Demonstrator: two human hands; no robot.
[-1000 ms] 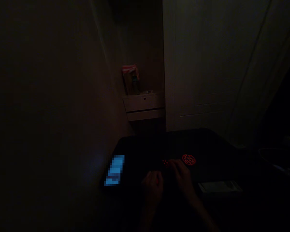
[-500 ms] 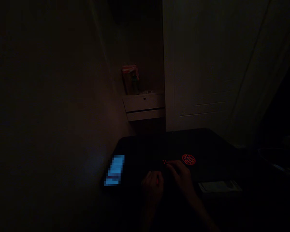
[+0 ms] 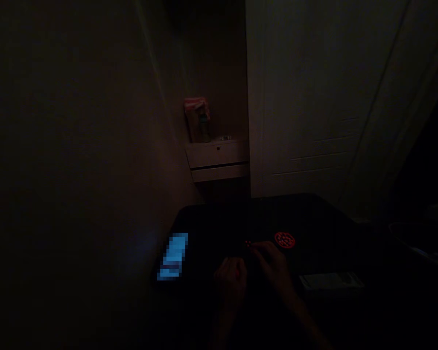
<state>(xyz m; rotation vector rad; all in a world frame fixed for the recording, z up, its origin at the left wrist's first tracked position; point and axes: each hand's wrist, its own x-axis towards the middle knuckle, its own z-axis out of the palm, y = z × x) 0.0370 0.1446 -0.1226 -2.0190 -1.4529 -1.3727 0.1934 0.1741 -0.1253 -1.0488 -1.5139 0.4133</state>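
The room is very dark. My left hand [image 3: 230, 278] is curled into a fist low on the black table [image 3: 219, 223], with a bit of something red [image 3: 237, 273] showing between thumb and fingers. My right hand [image 3: 272, 260] reaches in from the right, thumb and fingertips close together at a cluster of small red pieces [image 3: 247, 243]. Whether one of these pieces is between the fingertips is too dark to tell. Just beyond the right hand lies a round red-rimmed dish [image 3: 284, 239] with small red pieces in it.
A phone with a lit, blurred screen [image 3: 173, 256] lies at the table's left edge. On the right is a pale flat box [image 3: 331, 282]. Behind the table stand a drawer unit [image 3: 219, 158] with a bottle [image 3: 205, 127] on it, and a large pale panel [image 3: 306, 97].
My right fingertips have shifted slightly at the small red pieces, and fewer of these show beside them. The left fist stays in place.
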